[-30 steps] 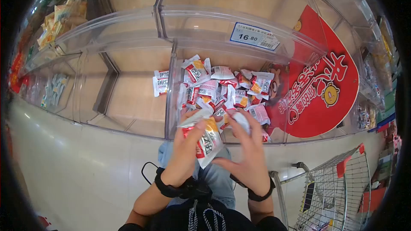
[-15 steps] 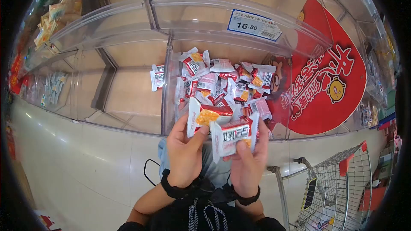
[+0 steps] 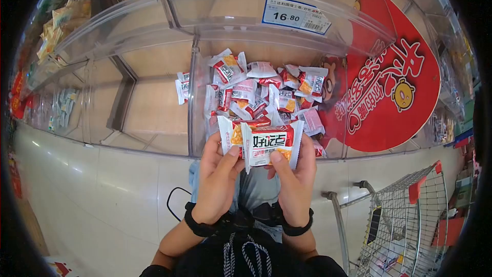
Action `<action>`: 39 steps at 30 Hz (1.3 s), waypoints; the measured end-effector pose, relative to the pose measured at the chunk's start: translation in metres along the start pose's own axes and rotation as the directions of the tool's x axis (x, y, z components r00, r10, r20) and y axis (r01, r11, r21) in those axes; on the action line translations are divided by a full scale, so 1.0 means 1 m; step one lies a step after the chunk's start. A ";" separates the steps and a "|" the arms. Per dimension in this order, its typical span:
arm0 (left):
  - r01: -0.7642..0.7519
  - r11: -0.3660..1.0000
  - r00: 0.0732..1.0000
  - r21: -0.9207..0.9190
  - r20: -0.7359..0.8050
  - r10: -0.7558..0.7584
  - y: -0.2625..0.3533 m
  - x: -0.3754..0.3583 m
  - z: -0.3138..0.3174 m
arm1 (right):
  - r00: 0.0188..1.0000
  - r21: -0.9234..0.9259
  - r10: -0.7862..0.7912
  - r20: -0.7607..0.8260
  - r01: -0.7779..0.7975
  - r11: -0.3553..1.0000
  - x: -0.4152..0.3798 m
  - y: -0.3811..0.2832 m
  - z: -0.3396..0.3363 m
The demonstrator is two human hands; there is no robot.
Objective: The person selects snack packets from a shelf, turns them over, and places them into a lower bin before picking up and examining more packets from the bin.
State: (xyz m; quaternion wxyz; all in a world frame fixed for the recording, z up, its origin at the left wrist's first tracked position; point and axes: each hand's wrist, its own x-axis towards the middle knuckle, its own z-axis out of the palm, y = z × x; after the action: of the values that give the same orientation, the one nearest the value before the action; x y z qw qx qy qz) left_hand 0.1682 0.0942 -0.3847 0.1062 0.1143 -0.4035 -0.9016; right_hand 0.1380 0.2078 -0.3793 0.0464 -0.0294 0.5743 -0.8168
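My right hand [image 3: 292, 174] is closed on a red and white snack packet [image 3: 273, 142], thumb across its front. My left hand [image 3: 219, 173] grips a second snack packet [image 3: 236, 129] of the same look, which is partly hidden behind the first. Both are held upright side by side, overlapping, over the front edge of a clear plastic bin [image 3: 193, 97]. Behind them in the bin lies a loose pile of similar packets [image 3: 245, 90]. The fingers behind the packets are mostly hidden.
A price tag [image 3: 296, 16] reading 16.80 is on the divider above the bin. A red printed sign [image 3: 382, 87] stands at the right. One packet [image 3: 183, 88] lies in the left compartment. A wire shopping cart [image 3: 400, 215] stands at lower right.
Both hands have brought the packets closer together, the right one moving left and up over the left one. The right packet is turned more level, its front print now readable.
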 end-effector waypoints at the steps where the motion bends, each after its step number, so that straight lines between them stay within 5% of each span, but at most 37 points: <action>1: 0.003 1.000 1.000 -0.005 0.008 -0.003 0.000 0.000 0.000 | 1.000 0.011 -0.017 -0.002 0.017 1.000 0.001 0.001 -0.001; 15: -0.040 0.995 0.998 0.088 -0.040 0.044 0.002 0.002 0.000 | 0.994 0.138 0.099 0.048 -0.105 0.985 0.004 -0.004 -0.014; 20: -0.063 0.995 0.998 0.078 -0.020 0.065 0.005 0.000 0.001 | 0.998 0.148 0.028 -0.056 -0.019 0.989 0.004 -0.006 -0.018; 29: -0.052 0.985 0.999 -0.164 0.004 0.053 0.006 -0.006 0.010 | 0.998 0.290 -0.040 -0.039 0.049 0.956 0.000 -0.004 -0.019; 31: -0.041 0.994 0.991 0.098 0.134 0.028 -0.004 -0.006 0.000 | 0.996 0.337 -0.060 -0.067 0.079 0.938 0.002 -0.003 -0.017; 33: -0.092 0.975 0.986 0.201 0.155 0.062 -0.004 -0.006 -0.004 | 0.987 0.196 -0.157 -0.044 0.163 0.967 0.004 -0.005 -0.021; 35: -0.063 0.921 0.965 0.385 0.259 -0.042 0.005 -0.006 -0.006 | 0.985 0.171 -0.162 -0.052 0.169 0.971 0.005 -0.010 -0.019; 39: 0.223 0.953 0.946 0.208 0.190 -0.262 0.005 -0.005 -0.007 | 0.987 0.055 -0.162 0.018 0.161 0.985 0.011 -0.012 -0.022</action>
State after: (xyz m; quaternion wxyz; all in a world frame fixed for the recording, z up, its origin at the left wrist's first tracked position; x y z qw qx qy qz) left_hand 0.1752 0.0875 -0.3849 -0.0612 0.0742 -0.4767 -0.8738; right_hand 0.1246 0.2315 -0.3756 -0.0127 -0.0839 0.5476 -0.8324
